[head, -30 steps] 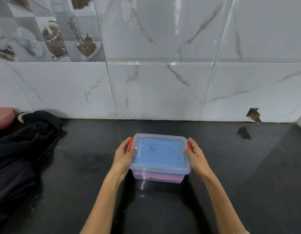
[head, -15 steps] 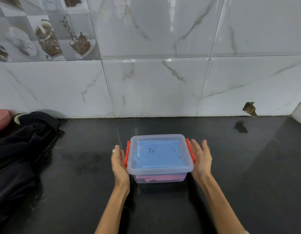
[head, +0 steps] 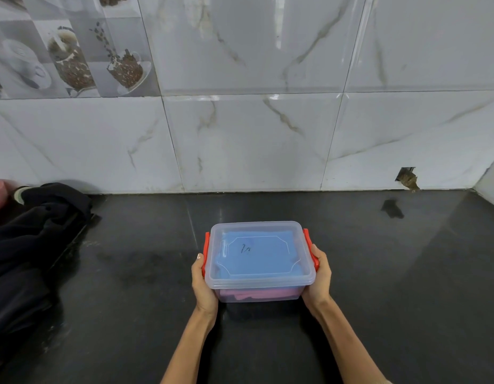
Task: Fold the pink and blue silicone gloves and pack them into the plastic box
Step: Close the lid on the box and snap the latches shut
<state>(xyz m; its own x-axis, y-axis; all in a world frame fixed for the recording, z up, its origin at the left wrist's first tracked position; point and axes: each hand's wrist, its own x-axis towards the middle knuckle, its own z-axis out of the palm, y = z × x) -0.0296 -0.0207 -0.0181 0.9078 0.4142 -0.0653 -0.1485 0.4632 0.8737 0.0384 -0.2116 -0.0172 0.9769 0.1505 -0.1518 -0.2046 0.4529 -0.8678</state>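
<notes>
A black stone surface (head: 378, 286) below marbled wall tiles. The lidded plastic box (head: 259, 261) sits at its centre, long axis left to right, blue glove (head: 257, 253) above pink glove (head: 257, 295). Left hand (head: 203, 286) and right hand (head: 318, 278) clamp its ends — press both red latches (head: 311, 249) evenly, box level.

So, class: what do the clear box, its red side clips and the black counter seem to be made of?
Clear lidded box: translucent plastic, slightly frosted; blue and pink contents show through. Red side clips: opaque, probably harder moulded plastic. Black counter: likely polished stone, since it mirrors the wall tiles.
</notes>
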